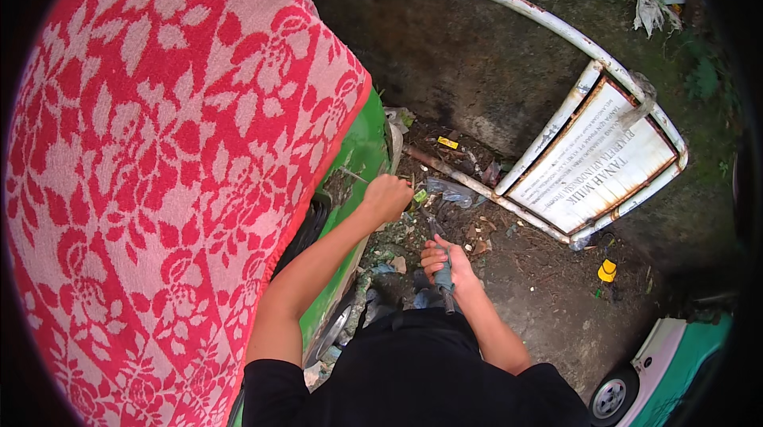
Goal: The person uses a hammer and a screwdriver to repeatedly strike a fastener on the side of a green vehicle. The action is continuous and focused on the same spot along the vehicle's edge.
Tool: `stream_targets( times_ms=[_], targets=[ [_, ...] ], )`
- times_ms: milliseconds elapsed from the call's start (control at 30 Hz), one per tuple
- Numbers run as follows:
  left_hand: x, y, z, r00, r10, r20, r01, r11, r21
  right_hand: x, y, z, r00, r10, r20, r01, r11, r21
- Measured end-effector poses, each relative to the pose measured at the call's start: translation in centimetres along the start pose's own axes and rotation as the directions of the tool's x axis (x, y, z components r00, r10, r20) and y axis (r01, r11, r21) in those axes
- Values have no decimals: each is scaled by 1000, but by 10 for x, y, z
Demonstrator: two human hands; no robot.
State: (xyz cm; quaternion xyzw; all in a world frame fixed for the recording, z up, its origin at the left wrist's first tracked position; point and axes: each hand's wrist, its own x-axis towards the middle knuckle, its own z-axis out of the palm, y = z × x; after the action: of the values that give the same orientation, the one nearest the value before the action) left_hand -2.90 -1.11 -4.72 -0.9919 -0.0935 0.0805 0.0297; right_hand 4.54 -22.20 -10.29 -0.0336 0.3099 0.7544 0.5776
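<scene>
My left hand (388,196) is closed on a thin metal tool (355,176), whose shaft points left at the scuffed green vehicle body (354,149). Lower and to the right, my right hand (447,260) grips a grey-green handled tool (443,282) with a narrow dark end angled up toward the left hand. A red-and-pink floral towel or blanket (159,149) covers much of the vehicle on the left, beside my left forearm.
A rusty white tubular frame with a sign panel (588,164) leans by a stained wall (413,37). Litter and a yellow plastic piece (606,270) lie on the dirt ground. A pink-and-teal vehicle with a wheel (613,399) stands at lower right.
</scene>
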Motion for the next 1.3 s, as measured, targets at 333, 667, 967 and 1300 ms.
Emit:
stream_targets(
  times_ms=[333, 667, 967, 1300],
  targets=[
    [-3, 1, -5, 1000, -9, 2, 9, 1000, 19, 3, -6, 2, 998, 60, 32, -60, 998, 10],
    [2, -2, 1, 1000, -15, 0, 15, 1000, 13, -2, -9, -4, 999, -2, -36, 3, 1000, 19],
    [1, -2, 1, 1000, -9, -15, 9, 1000, 5, 1, -11, -19, 997, 31, -74, -26, 998, 59],
    [-3, -7, 6, 1000, 22, -10, -21, 1000, 22, 19, -7, -24, 935, -229, -272, 243, 970, 16]
  ],
)
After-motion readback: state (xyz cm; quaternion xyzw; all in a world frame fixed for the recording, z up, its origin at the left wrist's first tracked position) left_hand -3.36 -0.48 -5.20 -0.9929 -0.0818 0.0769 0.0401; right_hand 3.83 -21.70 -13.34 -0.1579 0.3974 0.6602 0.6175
